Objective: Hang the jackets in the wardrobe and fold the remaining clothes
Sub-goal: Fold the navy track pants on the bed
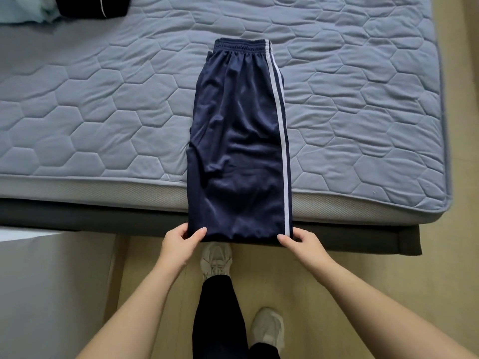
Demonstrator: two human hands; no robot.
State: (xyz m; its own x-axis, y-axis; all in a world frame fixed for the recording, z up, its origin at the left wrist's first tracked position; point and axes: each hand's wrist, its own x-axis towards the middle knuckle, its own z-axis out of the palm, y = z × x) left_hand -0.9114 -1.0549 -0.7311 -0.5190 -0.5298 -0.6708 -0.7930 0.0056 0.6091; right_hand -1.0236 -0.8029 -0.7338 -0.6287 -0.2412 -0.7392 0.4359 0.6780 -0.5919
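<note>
Now left hand [178, 242] and right hand [302, 240] each pinch the navy trousers [238, 141] at the hem, grip closed

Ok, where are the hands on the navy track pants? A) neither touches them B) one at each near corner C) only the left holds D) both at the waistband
B: the left hand and right hand each pinch a near corner of the navy track pants; the waistband lies away on the mattress.

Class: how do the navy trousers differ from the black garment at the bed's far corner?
The left hand and right hand pinch the navy trousers; the black garment lies untouched. The navy trousers bear broad pale stripes, the black garment one thin line. Both lie on the mattress.
</note>
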